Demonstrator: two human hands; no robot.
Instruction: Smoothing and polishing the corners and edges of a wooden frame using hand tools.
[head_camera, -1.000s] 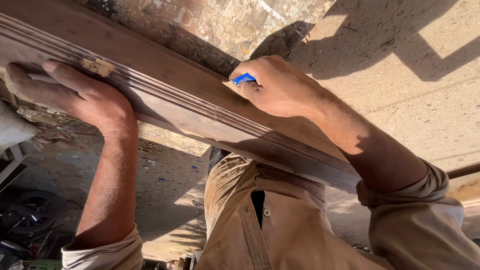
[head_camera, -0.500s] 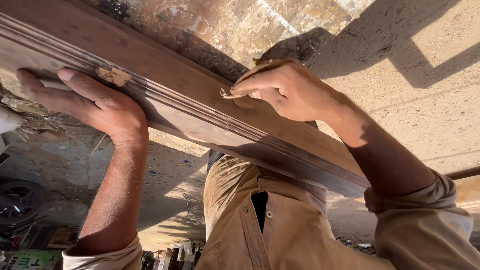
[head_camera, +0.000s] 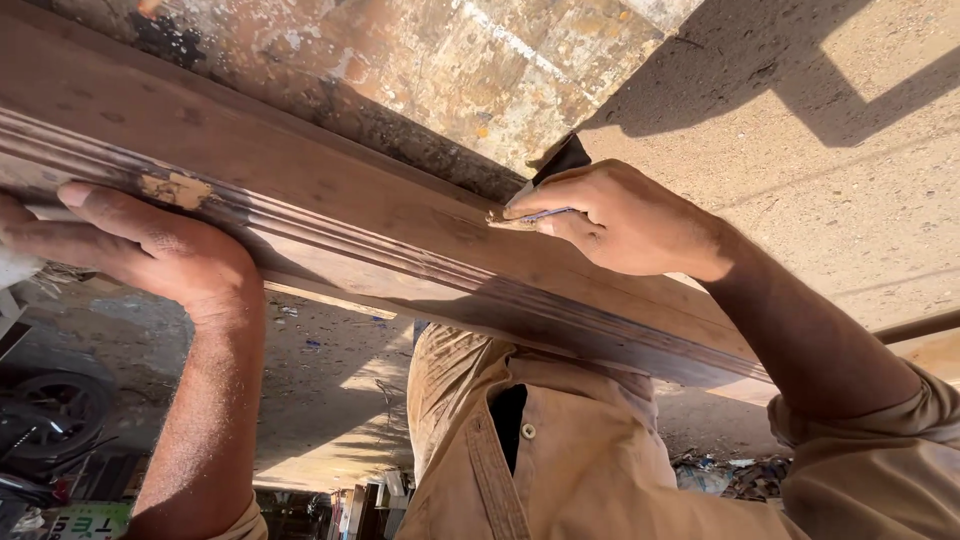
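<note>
The person wears a tan, dusty button shirt (head_camera: 590, 450) with a stitched placket and one pale button (head_camera: 527, 431). Its sleeves are pushed up, bunched near the elbows, leaving both forearms bare. Trousers match.

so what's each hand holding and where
Right hand pinches a small scraper by its lower end against the moulding. Left hand holds no tool, pressing the moulding's edge.

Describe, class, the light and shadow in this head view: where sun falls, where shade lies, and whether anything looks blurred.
Head view: hard sun lights the right hand, the sleeve and the ground at upper right, where dark shadows with sharp edges cross; the left hand and the board beside it sit in softer shade; below the board it is dim; nothing looks noticeably blurred.
</note>
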